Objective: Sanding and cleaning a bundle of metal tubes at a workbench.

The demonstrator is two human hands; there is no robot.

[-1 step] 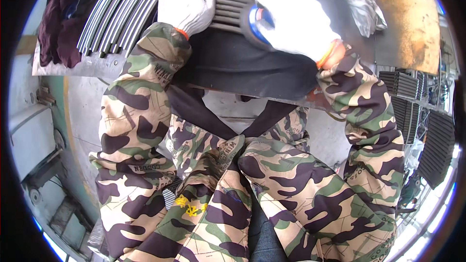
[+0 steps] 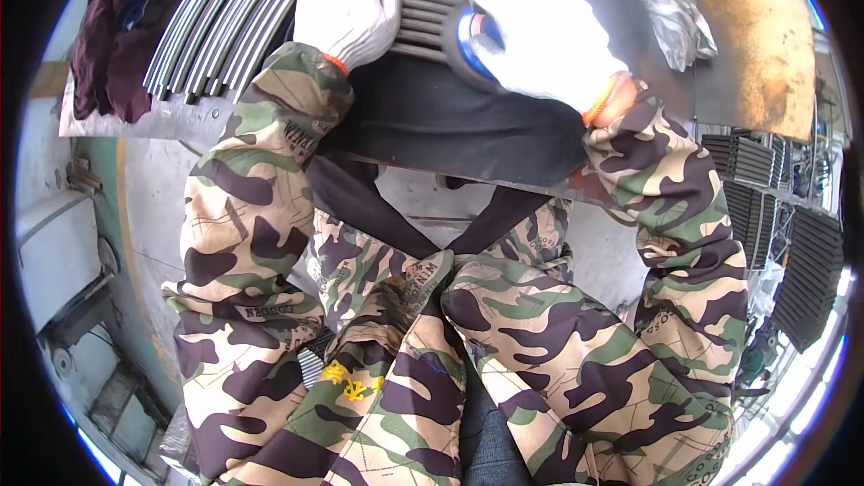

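Several grey metal rods lie side by side on a black cloth on the bench. My left hand, in a white knit glove, rests flat over their left part with its fingers outstretched. At their right end, my right hand is closed round a round blue sander. The sander's dark disc edge meets the rods, and the glove, washed out by glare, hides most of its body. Under the palms the rods cannot be seen.
A row of longer curved metal rods lies left of my left hand, beside a dark maroon cloth. Crumpled clear plastic and a brownish board are at the right. Stacked dark rods stand on a rack beyond my right arm.
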